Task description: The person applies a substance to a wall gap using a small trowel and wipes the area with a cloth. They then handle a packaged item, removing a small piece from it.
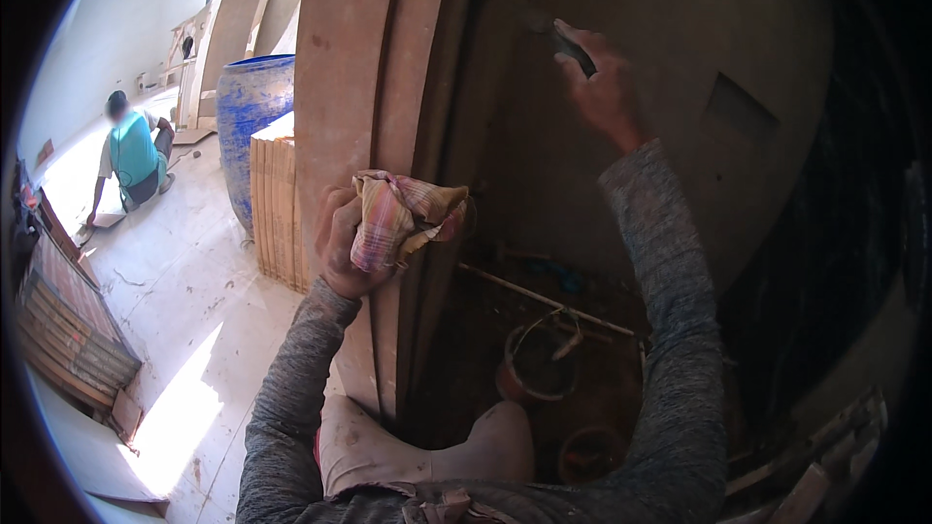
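Note:
My left hand point(338, 243) is closed around a bunched checked cloth point(386, 223) in pink, white and yellow. It is held in front of the brown door frame point(340, 58). Up to the right, my right hand point(607, 87) grips a dark-handled hand tool point(575, 49). The tool's far end points up and left toward the shadowed wall point(670, 29) beside the frame. That end is too dim to show its kind, or whether it touches the wall.
Below, on the dark floor, are a bucket point(534, 369) and a long thin stick point(544, 299). Left of the frame stand a blue barrel point(254, 107) and stacked cartons point(280, 204). Another person point(134, 150) crouches farther left. More stacked boxes point(73, 325) lie at the left.

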A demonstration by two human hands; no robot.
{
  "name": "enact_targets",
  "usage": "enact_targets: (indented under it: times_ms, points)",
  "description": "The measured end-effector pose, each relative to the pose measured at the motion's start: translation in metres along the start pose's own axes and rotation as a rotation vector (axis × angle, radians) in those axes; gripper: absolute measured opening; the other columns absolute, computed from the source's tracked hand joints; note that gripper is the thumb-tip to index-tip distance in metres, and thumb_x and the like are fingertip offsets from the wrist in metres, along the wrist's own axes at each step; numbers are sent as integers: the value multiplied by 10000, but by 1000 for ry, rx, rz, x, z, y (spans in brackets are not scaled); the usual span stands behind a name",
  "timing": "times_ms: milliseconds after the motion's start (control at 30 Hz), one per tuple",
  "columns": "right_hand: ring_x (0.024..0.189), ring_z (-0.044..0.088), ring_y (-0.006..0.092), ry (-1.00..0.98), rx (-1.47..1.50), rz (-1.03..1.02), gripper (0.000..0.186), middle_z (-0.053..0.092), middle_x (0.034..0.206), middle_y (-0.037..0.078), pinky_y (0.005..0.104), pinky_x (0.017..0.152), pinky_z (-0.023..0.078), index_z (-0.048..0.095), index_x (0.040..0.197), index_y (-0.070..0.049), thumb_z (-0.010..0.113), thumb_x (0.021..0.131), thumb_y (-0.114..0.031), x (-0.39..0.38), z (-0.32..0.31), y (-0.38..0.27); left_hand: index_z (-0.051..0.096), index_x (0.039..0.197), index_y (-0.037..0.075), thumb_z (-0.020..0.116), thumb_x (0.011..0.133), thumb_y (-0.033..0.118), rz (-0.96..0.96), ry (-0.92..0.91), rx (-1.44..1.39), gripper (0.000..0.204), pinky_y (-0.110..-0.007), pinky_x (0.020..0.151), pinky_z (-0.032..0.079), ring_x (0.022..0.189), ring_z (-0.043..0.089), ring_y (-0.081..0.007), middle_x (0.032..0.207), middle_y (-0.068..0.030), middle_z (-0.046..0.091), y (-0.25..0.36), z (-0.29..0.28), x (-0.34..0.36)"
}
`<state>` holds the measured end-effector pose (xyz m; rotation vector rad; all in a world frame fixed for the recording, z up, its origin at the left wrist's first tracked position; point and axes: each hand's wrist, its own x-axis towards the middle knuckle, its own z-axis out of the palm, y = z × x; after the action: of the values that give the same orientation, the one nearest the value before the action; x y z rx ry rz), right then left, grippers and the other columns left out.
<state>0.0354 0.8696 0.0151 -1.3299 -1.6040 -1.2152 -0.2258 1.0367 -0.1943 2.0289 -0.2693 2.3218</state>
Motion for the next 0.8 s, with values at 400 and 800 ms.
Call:
enact_targets:
  times_ms: [400,800]
  points:
    - [852,667,262,-29,-610,-230,406,622,1008,67,420,733,589,653,1276,-288,679,896,-146,22,-38,-1,560,1112,30,888,678,213,-22,-18,-22,573,-430,761,532,889,618,-355,1005,-167,609,-1,-2,-4]
    - [879,650,173,121,45,137,392,699,966,77,339,815,515,636,1275,-39,612,966,-279,65,-47,-21,568,1117,27,887,698,240,-1,-6,-2,568,-421,751,536,872,622,-352,1000,-170,621,1,-2,2]
